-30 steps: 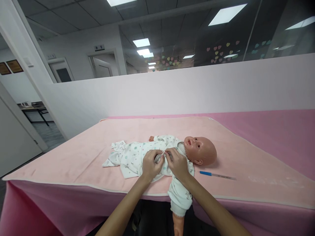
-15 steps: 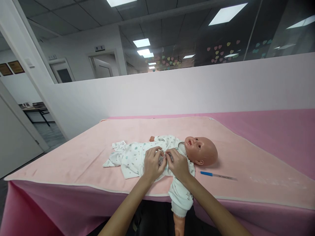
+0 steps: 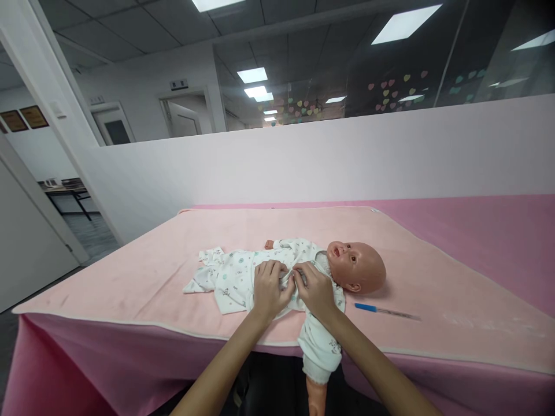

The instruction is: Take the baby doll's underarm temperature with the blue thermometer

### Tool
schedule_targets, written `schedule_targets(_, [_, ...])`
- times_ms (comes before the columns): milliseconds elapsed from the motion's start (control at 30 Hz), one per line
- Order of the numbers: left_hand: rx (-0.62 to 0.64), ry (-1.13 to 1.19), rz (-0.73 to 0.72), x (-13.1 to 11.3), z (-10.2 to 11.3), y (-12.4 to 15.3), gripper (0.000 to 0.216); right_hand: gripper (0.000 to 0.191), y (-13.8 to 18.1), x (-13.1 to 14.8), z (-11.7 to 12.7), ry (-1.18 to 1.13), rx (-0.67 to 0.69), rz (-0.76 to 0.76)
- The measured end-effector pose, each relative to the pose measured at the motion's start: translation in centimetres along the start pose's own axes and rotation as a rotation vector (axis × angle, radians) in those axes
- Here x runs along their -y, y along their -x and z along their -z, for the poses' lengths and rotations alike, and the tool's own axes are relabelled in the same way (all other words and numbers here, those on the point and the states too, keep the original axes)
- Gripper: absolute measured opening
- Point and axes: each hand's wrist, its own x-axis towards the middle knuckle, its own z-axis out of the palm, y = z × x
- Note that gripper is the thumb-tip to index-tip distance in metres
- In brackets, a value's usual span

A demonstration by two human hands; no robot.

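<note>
A baby doll [image 3: 359, 266] lies on its back, head to the right, one arm hanging over the table's front edge. It wears a white printed baby outfit [image 3: 236, 274]. Over its chest, my left hand [image 3: 271, 289] is closed, fingers bent onto the cloth. Close beside it, my right hand [image 3: 316, 289] pinches the outfit's fabric near the front opening. The fingertips of both hands almost meet; whether a tie or a fabric edge is between them is too small to tell.
A blue-capped pen-like stick [image 3: 366, 307] lies beside the doll's head. Beneath is a peach cloth [image 3: 130, 277] with a pale border, over a pink cover [image 3: 489, 231]. A white low wall [image 3: 303, 162] with glass above stands behind the table.
The fingertips have shifted slightly at the doll's chest, and a thin white bit seen between them earlier is now less visible. The whole view has moved a little; the doll stays in place.
</note>
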Motion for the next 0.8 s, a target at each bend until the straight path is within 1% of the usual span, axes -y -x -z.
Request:
schedule_targets(267, [0.052,0.007,-0.030,-0.1,0.1,-0.1,0.007,0.018,-0.1,0.2,0.2,-0.050,0.022,-0.017])
schedule_targets(433, [0.091,0.081,-0.030,-0.1,0.1,-0.1,0.011,0.018,-0.1,0.2,0.2,-0.072,0.020,-0.003])
schedule_targets(567, [0.116,0.181,0.027,0.1,0.3,-0.3,0.014,0.019,-0.1,0.2,0.1,-0.049,0.017,-0.006])
schedule_targets(800, [0.255,0.474,0.186,1.2,0.5,-1.1,0.013,0.020,0.0,0.2,0.1,-0.042,0.001,-0.003])
